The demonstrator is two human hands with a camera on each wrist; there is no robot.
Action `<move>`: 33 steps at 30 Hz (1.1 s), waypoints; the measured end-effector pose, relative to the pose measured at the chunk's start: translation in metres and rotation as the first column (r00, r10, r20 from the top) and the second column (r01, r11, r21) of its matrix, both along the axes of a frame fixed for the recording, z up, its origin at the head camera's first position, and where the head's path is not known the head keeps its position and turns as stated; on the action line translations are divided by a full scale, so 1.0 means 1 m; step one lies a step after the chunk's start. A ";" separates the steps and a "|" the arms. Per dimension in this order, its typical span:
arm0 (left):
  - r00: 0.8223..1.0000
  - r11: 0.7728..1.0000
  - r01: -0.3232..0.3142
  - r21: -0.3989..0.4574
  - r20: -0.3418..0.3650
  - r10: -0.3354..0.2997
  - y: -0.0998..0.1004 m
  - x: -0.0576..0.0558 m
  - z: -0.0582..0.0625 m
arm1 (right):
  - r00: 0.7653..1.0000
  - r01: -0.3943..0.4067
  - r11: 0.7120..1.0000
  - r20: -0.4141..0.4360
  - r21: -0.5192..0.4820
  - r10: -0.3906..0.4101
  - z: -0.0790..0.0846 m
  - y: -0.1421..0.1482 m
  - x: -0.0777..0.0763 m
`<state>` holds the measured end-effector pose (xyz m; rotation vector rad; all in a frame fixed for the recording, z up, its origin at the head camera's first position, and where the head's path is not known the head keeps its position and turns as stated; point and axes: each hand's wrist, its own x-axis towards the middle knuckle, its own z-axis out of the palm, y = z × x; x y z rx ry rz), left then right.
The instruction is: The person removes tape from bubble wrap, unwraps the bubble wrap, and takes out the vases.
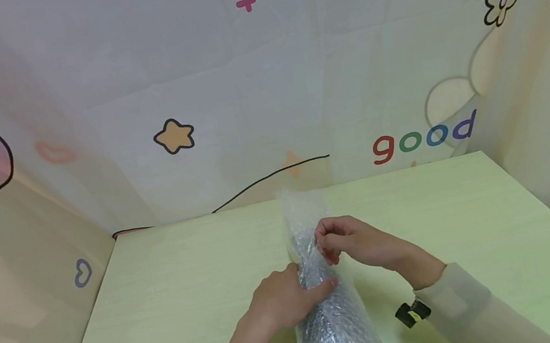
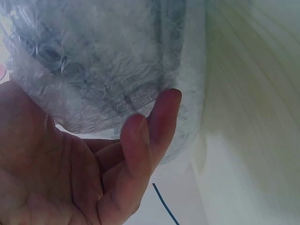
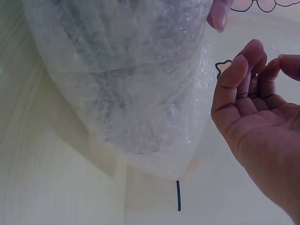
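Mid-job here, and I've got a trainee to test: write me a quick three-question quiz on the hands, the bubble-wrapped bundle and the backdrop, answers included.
1. True or false: the left hand grips the bubble-wrapped bundle.
2. Which word is printed on the backdrop? A) help B) good C) stop
3. Fill in: in the head view, the hand nearer the bundle's far end, toward the backdrop, is the ____ hand.

Key:
1. True; its thumb lies across the top of the bundle.
2. B, in multicoloured letters.
3. Right; the right hand has its fingers curled beside the bundle's upper part.
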<state>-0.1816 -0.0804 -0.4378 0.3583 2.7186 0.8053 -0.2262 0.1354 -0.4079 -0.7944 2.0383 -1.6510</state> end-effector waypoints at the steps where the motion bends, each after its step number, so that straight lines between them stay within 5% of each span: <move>1: 1.000 1.000 -0.005 -0.007 -0.006 0.005 0.000 0.000 0.000 | 1.000 0.006 1.000 0.000 -0.005 -0.006 0.001 -0.001 0.000; 13: 0.975 0.998 -0.059 0.015 -0.215 0.061 0.003 -0.004 0.005 | 0.999 0.040 0.998 -0.015 -0.051 -0.041 0.003 -0.010 0.004; 33: 0.940 0.999 0.006 0.054 -0.341 0.013 0.005 -0.005 0.002 | 0.989 0.141 0.990 -0.038 0.025 -0.140 -0.005 -0.013 0.008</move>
